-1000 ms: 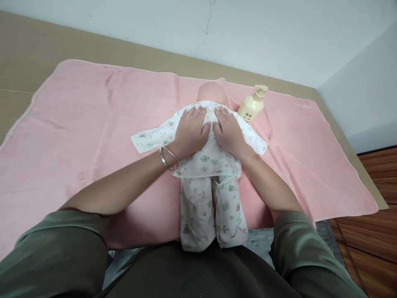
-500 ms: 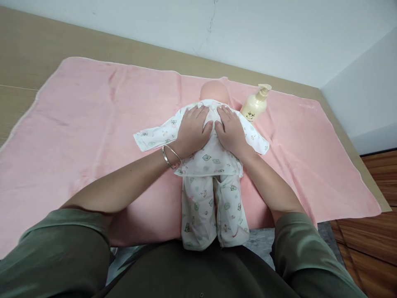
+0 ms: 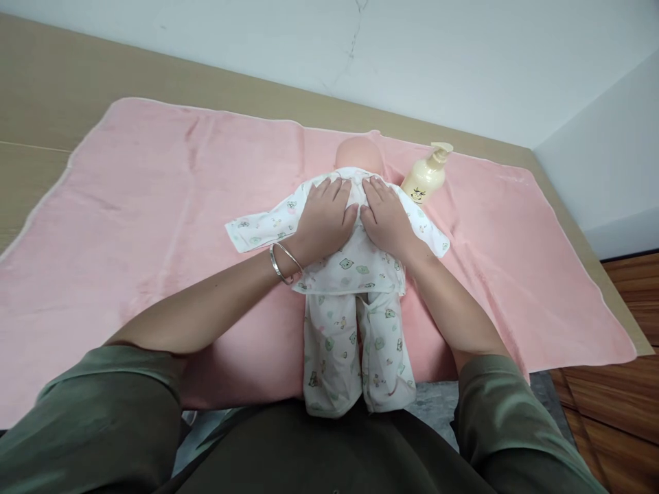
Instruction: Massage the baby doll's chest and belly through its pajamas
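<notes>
A baby doll point(image 3: 359, 154) lies with its head away from me, dressed in a white printed top point(image 3: 355, 269) and matching trousers point(image 3: 333, 350). Both sleeves spread out to the sides, and the face does not show. My left hand point(image 3: 325, 216) rests flat on the left half of the upper body, fingers pointing toward the head. On the right half lies my right hand point(image 3: 387, 216), also flat, its thumb close to the left one. Neither hand grips anything. A silver bangle point(image 3: 281, 263) circles my left wrist.
Under the doll a pink blanket point(image 3: 169, 206) covers most of the wooden table point(image 3: 46, 75). A cream pump bottle point(image 3: 426, 177) leans beside the doll's right-hand shoulder. Behind the table stands a white wall point(image 3: 453, 62). Dark wood point(image 3: 612, 398) shows at lower right.
The whole scene sits slightly further right and lower in the picture. Both hands stay flat on the doll's upper body, with hardly any shift against the top.
</notes>
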Motion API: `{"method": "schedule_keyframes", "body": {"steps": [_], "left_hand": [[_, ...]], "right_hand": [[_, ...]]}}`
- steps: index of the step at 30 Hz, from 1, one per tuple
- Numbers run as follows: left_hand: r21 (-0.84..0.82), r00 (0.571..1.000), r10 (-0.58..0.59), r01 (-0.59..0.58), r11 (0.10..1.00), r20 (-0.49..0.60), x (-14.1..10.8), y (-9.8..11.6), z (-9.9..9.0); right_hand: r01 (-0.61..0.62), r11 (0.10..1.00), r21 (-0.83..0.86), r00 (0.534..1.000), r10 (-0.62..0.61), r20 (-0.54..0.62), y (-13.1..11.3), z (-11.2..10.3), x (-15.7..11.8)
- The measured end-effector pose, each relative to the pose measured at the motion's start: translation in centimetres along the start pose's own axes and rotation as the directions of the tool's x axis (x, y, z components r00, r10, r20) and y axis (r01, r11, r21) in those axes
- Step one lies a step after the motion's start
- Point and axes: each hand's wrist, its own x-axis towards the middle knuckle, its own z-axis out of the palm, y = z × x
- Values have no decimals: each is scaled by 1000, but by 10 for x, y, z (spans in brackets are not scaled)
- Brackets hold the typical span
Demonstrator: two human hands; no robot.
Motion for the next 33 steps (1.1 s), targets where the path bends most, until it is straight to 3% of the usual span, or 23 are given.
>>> {"method": "schedule_keyframes", "body": {"steps": [5,8,15,19,25,33], "left_hand": [[19,999,16,-16,1000,-30,-20,22,-2],[15,1000,23,-23,1000,-3,-25,28,-4],[-6,997,66,-66,998,42,0,13,-14],[-4,999,33,-33,999,0,-1,13,-11],[-1,996,86,-86,996,-39,-19,24,-5],[-11,1000,19,-19,1000,-3,6,5,-11]], "right_hand": [[21,1000,13,998,-22,53,1,-6,2],[-25,1000,7,999,25,42,-8,-9,-2],[-101,994,-50,995,102,23,-37,-14,-27],[-82,996,-20,996,83,41,-31,-16,-20],[-82,997,14,996,82,40,-11,-14,0],[-76,995,-70,996,79,49,-38,-14,-25]]}}
